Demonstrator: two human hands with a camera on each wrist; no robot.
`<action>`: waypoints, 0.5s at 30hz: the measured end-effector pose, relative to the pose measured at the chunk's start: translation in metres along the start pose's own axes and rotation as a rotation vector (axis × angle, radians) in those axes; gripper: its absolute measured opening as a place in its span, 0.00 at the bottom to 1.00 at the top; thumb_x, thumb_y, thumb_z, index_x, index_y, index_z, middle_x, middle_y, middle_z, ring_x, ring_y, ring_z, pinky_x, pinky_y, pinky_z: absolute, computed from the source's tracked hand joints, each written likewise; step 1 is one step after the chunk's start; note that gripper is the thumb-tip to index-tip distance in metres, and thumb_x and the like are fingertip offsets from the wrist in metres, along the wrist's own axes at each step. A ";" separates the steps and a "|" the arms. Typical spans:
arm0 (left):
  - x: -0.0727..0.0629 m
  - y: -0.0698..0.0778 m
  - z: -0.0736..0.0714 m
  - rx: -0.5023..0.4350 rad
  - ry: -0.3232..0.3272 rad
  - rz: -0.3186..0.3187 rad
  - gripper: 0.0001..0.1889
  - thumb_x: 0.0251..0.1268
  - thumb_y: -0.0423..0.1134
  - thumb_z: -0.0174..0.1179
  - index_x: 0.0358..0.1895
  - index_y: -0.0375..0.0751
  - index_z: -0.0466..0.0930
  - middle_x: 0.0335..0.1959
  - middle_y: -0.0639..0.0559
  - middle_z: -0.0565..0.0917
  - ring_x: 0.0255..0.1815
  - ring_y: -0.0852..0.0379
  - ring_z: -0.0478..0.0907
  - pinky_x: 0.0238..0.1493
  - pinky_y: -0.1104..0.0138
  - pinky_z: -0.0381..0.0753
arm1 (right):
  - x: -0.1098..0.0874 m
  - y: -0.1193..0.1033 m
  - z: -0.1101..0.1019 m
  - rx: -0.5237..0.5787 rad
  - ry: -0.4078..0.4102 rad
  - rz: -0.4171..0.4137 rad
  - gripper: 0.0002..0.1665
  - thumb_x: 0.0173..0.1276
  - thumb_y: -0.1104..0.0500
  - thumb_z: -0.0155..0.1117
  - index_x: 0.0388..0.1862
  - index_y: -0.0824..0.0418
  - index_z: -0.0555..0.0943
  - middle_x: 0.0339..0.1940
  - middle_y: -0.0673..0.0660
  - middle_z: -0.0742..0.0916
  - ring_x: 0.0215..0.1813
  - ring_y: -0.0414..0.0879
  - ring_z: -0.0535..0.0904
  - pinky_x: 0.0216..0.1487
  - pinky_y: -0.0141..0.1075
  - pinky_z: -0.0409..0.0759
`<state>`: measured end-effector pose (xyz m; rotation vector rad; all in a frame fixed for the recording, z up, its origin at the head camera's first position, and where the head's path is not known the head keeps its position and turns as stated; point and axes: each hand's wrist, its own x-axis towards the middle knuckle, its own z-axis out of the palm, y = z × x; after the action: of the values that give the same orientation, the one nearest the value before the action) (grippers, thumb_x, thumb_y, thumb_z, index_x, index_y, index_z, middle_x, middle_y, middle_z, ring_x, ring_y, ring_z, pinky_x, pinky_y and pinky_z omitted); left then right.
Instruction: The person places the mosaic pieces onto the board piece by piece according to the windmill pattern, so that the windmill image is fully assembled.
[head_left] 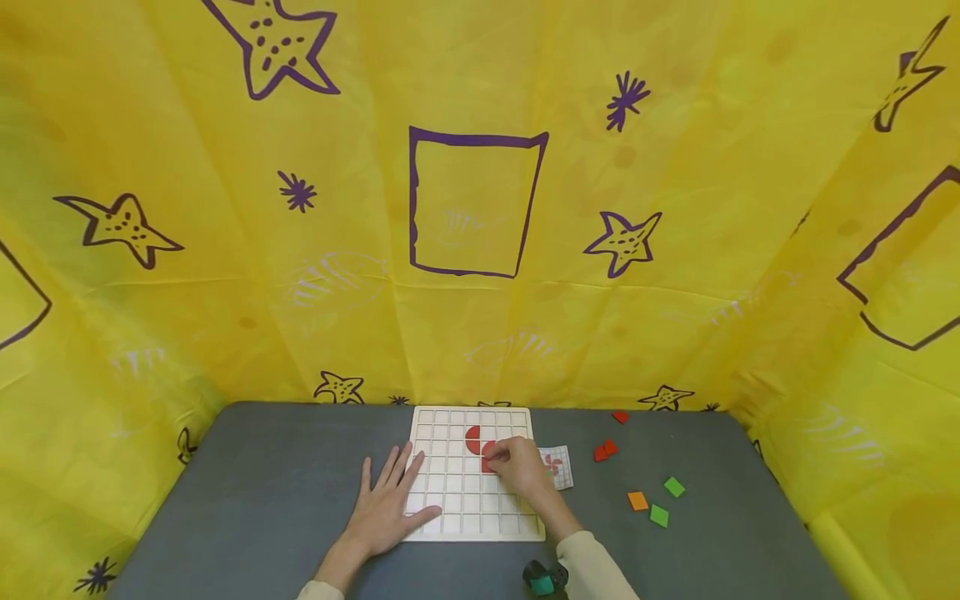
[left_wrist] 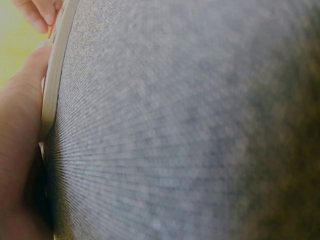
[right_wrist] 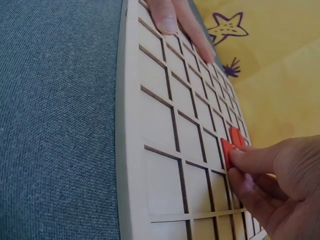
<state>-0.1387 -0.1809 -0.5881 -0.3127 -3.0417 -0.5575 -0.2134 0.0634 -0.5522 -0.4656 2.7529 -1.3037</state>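
Note:
A white grid board [head_left: 453, 505] of square cells lies on the dark table. My left hand [head_left: 382, 504] rests with spread fingers along its left edge, thumb over the lower cells. Above the board's middle, my right hand [head_left: 519, 468] pinches a red tile [right_wrist: 227, 152] between thumb and fingers, at a cell right of centre. Red curved pieces [head_left: 473, 440] sit in cells just up and left of it. The right hand partly hides the red pieces beneath it. In the left wrist view, the left thumb [left_wrist: 31, 75] lies against the board's rim.
A printed pattern card [head_left: 563, 473] lies right of the board, partly behind the right hand. Farther right are loose red pieces [head_left: 605, 451], an orange tile [head_left: 637, 501] and green tiles [head_left: 659, 516]. A black and teal object [head_left: 542, 586] is by the right sleeve. Yellow cloth [head_left: 480, 333] surrounds the table.

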 end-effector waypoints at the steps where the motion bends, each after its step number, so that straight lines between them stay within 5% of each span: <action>1: 0.000 0.000 0.000 0.000 0.002 0.000 0.49 0.59 0.74 0.51 0.77 0.46 0.58 0.79 0.46 0.52 0.79 0.42 0.47 0.70 0.36 0.31 | 0.000 0.000 0.000 -0.001 -0.001 -0.005 0.03 0.57 0.70 0.72 0.31 0.66 0.88 0.26 0.52 0.87 0.28 0.38 0.80 0.30 0.30 0.79; 15: 0.002 -0.001 0.001 0.009 -0.013 -0.004 0.50 0.59 0.75 0.50 0.77 0.46 0.57 0.80 0.46 0.51 0.79 0.42 0.46 0.70 0.35 0.31 | 0.003 0.007 -0.036 0.036 -0.017 -0.024 0.04 0.61 0.69 0.69 0.34 0.66 0.88 0.29 0.54 0.88 0.31 0.43 0.82 0.34 0.34 0.81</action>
<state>-0.1406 -0.1810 -0.5890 -0.3112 -3.0568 -0.5443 -0.2245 0.0939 -0.5346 -0.5062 2.7142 -1.3453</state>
